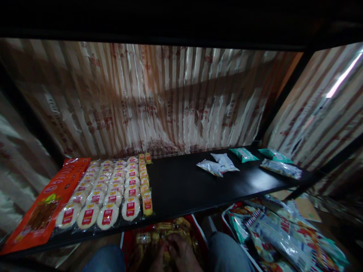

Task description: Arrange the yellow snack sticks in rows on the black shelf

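Progress: judging from how things lay, the shelf (176, 185) was partly filled, with neat rows at its left end and looser packets toward its right end. Both boxes below held plenty more.
Left end of shelf: a long orange bag (47, 211) lay along the left edge; beside it, four columns of round white crackers (106, 216) ran from the front edge toward the back edge.
Yellow packets on shelf: one narrow column (147, 202) lay right of the crackers, reaching the front edge, with a second packet beside it near the back edge.
Right part of shelf: three silver packets (280, 169) and two green packets (244, 155) lay at uneven angles, mostly toward the back edge and back right corner.
Small packets in red box: yellowish, shiny-wrapped and jumbled (180, 223), inside the red box (200, 229) below the front edge; their print was too dim to read.
Left hand: in the red box (159, 257), fingers bent close to the other hand; whether they gripped anything could not be told.
Right hand: beside it (183, 254), fingers curled over the packets, their hold unclear.
Right box: large silver, green and red bags (283, 238) were heaped inside.
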Demonstrator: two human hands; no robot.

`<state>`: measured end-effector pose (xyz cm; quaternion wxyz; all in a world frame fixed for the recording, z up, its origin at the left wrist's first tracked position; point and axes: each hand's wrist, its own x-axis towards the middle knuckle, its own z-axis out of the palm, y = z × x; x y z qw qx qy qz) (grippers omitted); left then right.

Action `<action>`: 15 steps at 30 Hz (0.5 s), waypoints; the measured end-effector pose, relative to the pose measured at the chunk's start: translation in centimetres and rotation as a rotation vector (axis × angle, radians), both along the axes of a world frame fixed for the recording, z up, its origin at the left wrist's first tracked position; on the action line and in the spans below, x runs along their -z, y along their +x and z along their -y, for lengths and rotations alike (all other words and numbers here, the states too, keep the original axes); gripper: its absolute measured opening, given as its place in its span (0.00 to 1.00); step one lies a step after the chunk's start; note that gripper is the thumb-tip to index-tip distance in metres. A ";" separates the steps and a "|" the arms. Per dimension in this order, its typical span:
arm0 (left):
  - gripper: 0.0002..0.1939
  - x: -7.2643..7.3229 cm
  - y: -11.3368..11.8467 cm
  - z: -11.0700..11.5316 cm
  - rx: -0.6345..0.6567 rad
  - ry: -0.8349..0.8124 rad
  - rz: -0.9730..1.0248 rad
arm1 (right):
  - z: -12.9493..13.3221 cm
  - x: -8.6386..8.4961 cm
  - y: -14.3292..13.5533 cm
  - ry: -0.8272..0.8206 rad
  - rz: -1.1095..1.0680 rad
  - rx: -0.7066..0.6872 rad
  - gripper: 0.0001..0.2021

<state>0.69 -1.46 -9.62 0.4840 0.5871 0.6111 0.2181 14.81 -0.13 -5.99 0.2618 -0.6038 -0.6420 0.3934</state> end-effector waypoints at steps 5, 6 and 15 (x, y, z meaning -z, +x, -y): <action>0.34 0.3 0.3 -0.2 -0.160 -0.071 0.241 | -0.1 0.8 -0.3 0.055 -0.132 0.079 0.16; 0.33 0.0 0.3 -0.2 -0.204 -0.098 0.298 | -0.2 1.1 -0.4 0.075 -0.161 0.109 0.17; 0.21 -2.2 0.1 -0.3 -0.413 -0.072 0.570 | -0.5 2.0 -1.0 -0.027 -0.418 0.295 0.21</action>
